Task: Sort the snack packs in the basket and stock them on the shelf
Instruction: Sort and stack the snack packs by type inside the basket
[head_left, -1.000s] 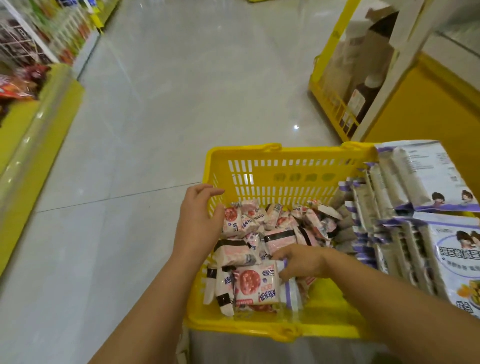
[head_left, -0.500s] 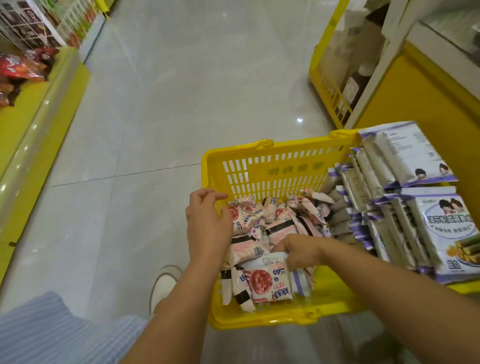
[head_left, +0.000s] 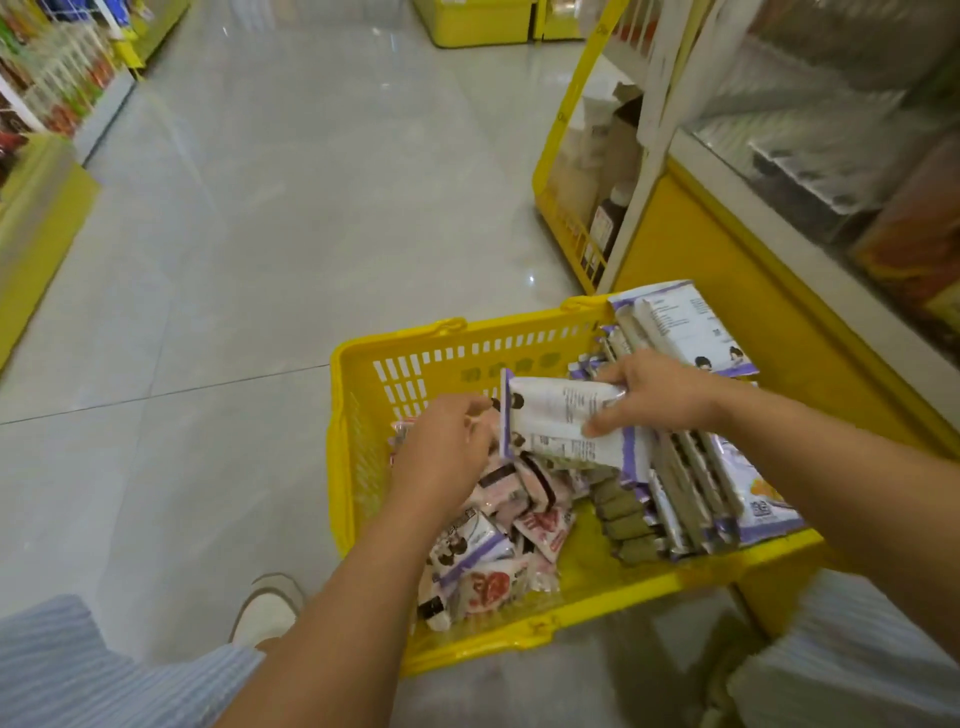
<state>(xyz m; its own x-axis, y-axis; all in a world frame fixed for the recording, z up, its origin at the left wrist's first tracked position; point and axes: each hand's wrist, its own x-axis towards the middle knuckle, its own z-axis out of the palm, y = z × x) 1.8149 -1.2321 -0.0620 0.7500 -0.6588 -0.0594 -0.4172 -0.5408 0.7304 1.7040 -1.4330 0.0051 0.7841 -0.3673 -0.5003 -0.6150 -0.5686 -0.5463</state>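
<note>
Sorting seems in hand: above the yellow slotted plastic basket (head_left: 415, 374) the right hand (head_left: 649, 400) grips a white-and-purple foil snack pack (head_left: 556, 421), the left hand (head_left: 447, 452) curls apart over pink wrappers (head_left: 543, 530) inside, hold unclear; next, probably file it among matching packs (head_left: 691, 483) at the basket's right.

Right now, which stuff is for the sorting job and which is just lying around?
Job: basket, white pack held over it, pink packs, purple stack.
Just around: bottle, far shelves.
</note>
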